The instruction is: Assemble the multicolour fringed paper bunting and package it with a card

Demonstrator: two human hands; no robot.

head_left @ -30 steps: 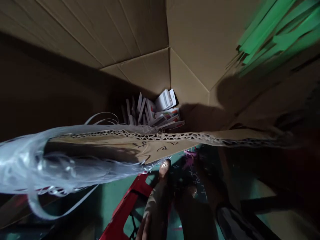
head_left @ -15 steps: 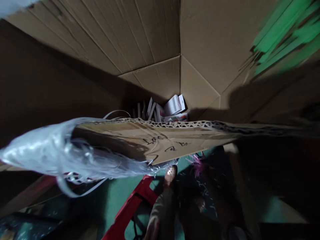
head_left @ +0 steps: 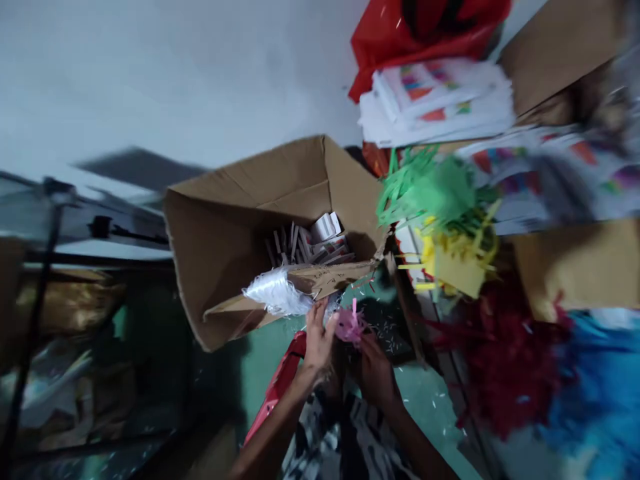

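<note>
My right hand (head_left: 376,368) is closed on a small bundle of pink paper strips (head_left: 350,325), low in front of my body. Beside it my left hand (head_left: 319,339) has its fingers apart, close to the pink strips and just below the clear plastic strands (head_left: 278,292). Those strands hang over the near wall of a large open cardboard box (head_left: 265,181). Handwriting marks that wall. Inside the box, several white packets (head_left: 320,243) lie heaped at the bottom.
On the right lie green (head_left: 433,187), yellow (head_left: 455,257), dark red (head_left: 510,360) and blue strip bundles (head_left: 600,393). Behind them are stacks of white printed packets (head_left: 435,107) and a red bag (head_left: 425,43). A red stool (head_left: 277,380) stands below the box.
The view has drawn back from the box, so the whole box and the side surface show. Both hands are now plainly visible together, with the pink strips between them.
</note>
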